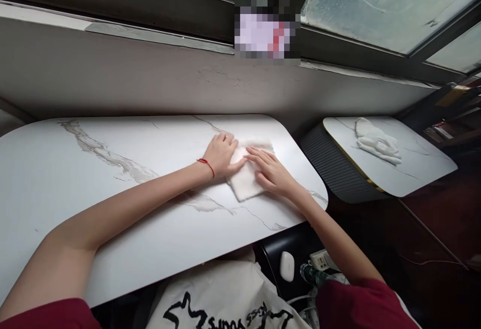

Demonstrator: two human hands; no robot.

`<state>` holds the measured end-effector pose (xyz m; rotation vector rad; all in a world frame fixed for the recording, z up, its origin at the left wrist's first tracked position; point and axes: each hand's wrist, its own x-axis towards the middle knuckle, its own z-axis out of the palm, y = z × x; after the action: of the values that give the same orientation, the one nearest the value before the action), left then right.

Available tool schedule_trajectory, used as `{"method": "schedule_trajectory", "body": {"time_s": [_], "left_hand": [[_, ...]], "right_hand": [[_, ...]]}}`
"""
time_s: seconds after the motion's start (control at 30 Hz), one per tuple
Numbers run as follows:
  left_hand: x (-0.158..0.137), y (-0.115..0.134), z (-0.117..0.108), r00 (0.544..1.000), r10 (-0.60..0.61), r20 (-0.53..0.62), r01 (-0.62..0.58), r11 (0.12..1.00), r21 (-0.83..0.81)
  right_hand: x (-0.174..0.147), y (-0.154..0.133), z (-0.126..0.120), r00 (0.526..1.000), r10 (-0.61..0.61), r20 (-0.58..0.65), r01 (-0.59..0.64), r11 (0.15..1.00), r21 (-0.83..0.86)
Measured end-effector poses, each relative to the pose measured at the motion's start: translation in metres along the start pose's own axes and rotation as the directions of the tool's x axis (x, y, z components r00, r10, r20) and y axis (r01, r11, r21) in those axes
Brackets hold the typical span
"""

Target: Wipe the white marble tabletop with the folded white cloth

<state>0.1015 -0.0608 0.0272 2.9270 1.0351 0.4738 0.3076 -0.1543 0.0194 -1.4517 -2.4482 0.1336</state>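
Observation:
A folded white cloth (pixel 246 181) lies on the white marble-patterned tabletop (pixel 112 209), toward its right end. My left hand (pixel 220 154), with a red string bracelet at the wrist, grips the cloth's left edge; its fingers are bent and the thumb stretches over the cloth. My right hand (pixel 271 171) rests flat on the right part of the same cloth, fingers extended and slightly apart. The tips of my left thumb and right fingers nearly meet. What lies under both palms is hidden.
A second white cloth (pixel 378 141) lies crumpled on a smaller marble-topped table (pixel 409 169) at the right. Behind runs a wall (pixel 150 78) below windows. Under the near edge are a printed cream bag (pixel 221 289), a white rounded case (pixel 287 266) and a power strip (pixel 319 260).

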Motion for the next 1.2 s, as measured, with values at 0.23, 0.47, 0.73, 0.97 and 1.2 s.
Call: {"method": "schedule_trajectory", "body": {"time_s": [0.23, 0.47, 0.73, 0.97, 1.2], "left_hand": [[-0.028, 0.057, 0.006, 0.953, 0.302, 0.002, -0.299, 0.945, -0.131], [-0.043, 0.078, 0.017, 0.929, 0.367, -0.046, -0.369, 0.928, -0.05], [-0.043, 0.073, 0.025, 0.936, 0.346, -0.069, -0.347, 0.938, -0.002], [-0.025, 0.04, 0.025, 0.949, 0.31, -0.055, -0.308, 0.951, 0.04], [-0.01, 0.007, 0.029, 0.969, 0.247, -0.031, -0.245, 0.968, 0.051]], "right_hand": [[-0.083, -0.045, -0.008, 0.927, 0.324, -0.188, -0.313, 0.946, 0.082], [-0.095, -0.082, 0.02, 0.856, 0.473, -0.21, -0.51, 0.84, -0.187], [-0.089, -0.066, 0.024, 0.866, 0.478, -0.145, -0.499, 0.839, -0.215], [-0.044, -0.028, 0.027, 0.905, 0.391, -0.166, -0.419, 0.885, -0.201], [0.007, 0.003, 0.031, 0.92, 0.37, -0.13, -0.392, 0.886, -0.249]]}}
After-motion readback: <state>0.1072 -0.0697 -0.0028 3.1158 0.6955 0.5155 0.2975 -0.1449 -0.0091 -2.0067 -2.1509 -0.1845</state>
